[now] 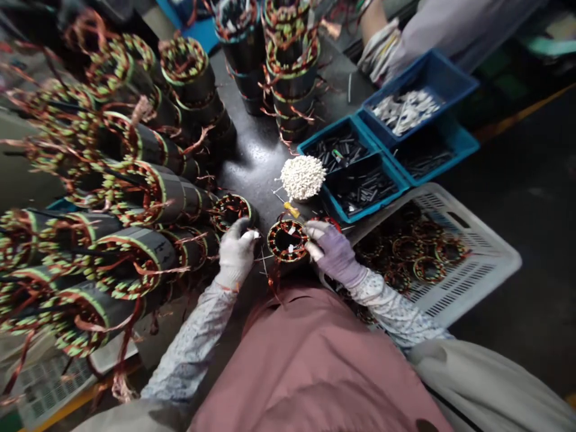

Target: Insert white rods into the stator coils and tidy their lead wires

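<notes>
Watching remotely, quick notes. Wound ring w/ copper coils (288, 258) is on the dark bench (258, 147), right in front of the wearer, btwn both gloved hands. Step in hand, as I read it: close handwork at the ring's rim, prob. steadying it or sorting its wires (can't confirm which at this res).

Right hand (335, 255): fingers bent, tips at the ring's right edge. Looks like contact; can't tell if they're gripping the rim, a wire, or just resting there. Left hand (236, 255): just left of the ring, apart from it, thumb and forefinger close together. Can't tell if they pinch anything, b/c the pale spot at the tips could be glove. A second wound ring (231, 207) is just behind that hand.

Copper leads (272, 282) hang on the near side. White pile of small pieces (303, 178) and a yellow piece (291, 209) are just beyond the ring; blue bin w/ black pieces (391, 189) to the right, white crate (488, 264) past that.

Next move, imo, calls for right keeping the ring steady, left working w/ fine fingertip control, loose leads kept unsnagged.
</notes>
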`<state>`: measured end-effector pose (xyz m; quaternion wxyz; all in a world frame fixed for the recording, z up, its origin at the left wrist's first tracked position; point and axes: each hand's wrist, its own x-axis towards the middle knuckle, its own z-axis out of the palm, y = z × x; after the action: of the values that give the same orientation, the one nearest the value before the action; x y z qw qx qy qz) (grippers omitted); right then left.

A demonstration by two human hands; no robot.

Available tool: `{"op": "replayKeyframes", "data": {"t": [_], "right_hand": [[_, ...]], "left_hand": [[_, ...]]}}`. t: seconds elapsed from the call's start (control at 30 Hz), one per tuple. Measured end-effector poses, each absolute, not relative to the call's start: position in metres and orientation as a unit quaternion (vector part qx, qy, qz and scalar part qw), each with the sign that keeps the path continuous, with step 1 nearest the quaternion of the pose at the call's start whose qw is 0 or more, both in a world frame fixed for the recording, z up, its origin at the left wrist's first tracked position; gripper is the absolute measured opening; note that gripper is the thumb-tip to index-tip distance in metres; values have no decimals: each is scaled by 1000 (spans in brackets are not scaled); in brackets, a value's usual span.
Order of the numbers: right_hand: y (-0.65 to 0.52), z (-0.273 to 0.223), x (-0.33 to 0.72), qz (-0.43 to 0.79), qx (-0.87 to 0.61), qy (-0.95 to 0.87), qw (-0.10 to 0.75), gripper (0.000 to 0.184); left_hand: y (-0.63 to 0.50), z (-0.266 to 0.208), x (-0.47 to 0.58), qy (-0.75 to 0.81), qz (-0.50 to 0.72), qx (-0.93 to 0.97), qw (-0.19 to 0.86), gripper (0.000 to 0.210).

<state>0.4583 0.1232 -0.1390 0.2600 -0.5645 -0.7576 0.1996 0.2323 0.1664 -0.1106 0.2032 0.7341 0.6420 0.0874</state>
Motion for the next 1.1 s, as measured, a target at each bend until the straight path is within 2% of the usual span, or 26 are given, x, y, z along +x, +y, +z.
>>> {"op": "replayKeyframes", "data": {"t": [0.07,0.17,0.27,0.4,0.47,0.63,0.73,0.8,0.9,1.0,1.1], "right_hand": [[131,-137,454,203,-629,-718,218,23],[141,-132,438,221,-661,-711,93,22],[142,-130,418,217,-698,-681,40,26],[144,-138,391,215,-745,-630,46,29],[147,-144,381,234,-756,-607,73,25],[146,-147,382,255,-667,-646,268,26],[133,-138,401,220,-635,-663,330,29],[124,-134,416,190,-647,-661,329,30],[115,-136,433,177,-632,-703,275,26],[112,-144,437,172,-621,-738,201,24],[115,-151,434,175,-628,-743,150,27]], "left_hand": [[157,-104,243,605,142,748,234,25],[149,-107,254,585,84,766,254,20],[143,-116,253,596,27,756,270,23],[131,-118,246,601,21,741,299,26],[127,-115,244,612,6,732,301,26],[124,-114,230,601,81,718,343,24],[129,-112,222,609,147,710,322,26],[137,-109,225,604,136,727,297,36],[152,-107,244,542,26,796,268,56],[167,-110,267,461,-85,855,222,45],[175,-113,279,438,-133,870,182,32]]}}
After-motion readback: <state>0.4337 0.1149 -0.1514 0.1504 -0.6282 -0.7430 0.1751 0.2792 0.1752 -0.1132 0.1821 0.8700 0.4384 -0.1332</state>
